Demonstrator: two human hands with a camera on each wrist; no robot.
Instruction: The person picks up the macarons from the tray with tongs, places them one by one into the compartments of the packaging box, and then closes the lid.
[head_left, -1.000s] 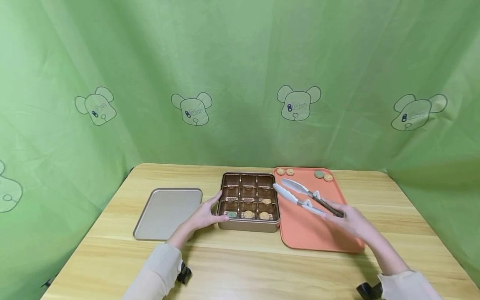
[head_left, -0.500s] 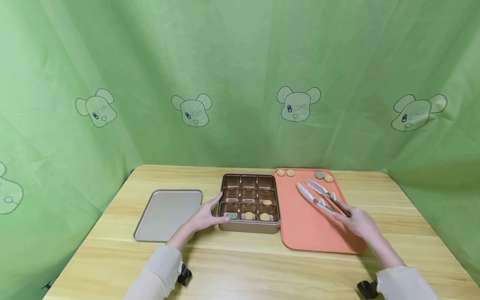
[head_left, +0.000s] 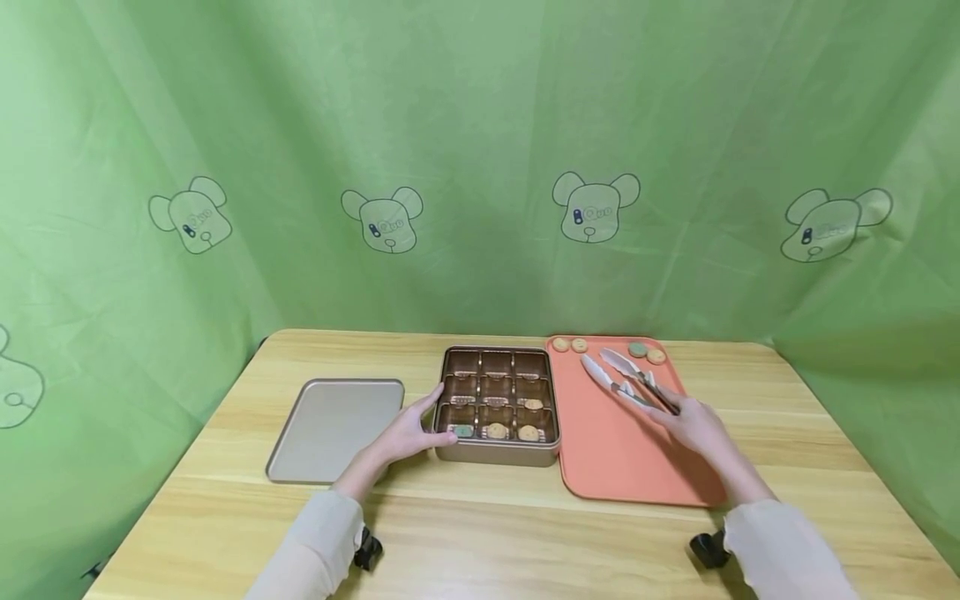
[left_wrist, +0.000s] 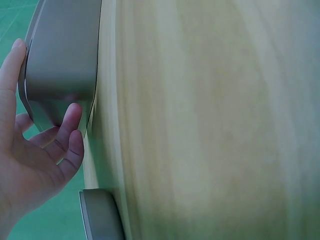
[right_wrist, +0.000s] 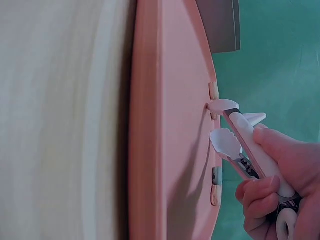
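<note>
At the table's centre sits a brown cookie tin (head_left: 497,454) with a divided insert. A green cookie (head_left: 463,431) and two tan cookies lie in its front row, and another tan cookie (head_left: 533,404) is in the right compartment of the middle row. My left hand (head_left: 408,431) holds the tin's front left corner, thumb at the front rim and fingers along the left side. My right hand (head_left: 693,423) grips white-tipped tongs (head_left: 626,385) above the pink tray (head_left: 630,467). The tong tips are spread with nothing between them, pointing toward the tray's far end.
Two tan cookies (head_left: 570,344) lie at the tray's far left corner. A green cookie (head_left: 637,349) and a tan cookie (head_left: 656,356) lie at its far right. Left of the tin is a flat metal lid (head_left: 333,429). A green curtain (head_left: 480,275) hangs behind the table.
The tongs have swung right, away from above the tin's edge, then slightly forward and left over the tray. My left hand and the tin have stayed in place.
</note>
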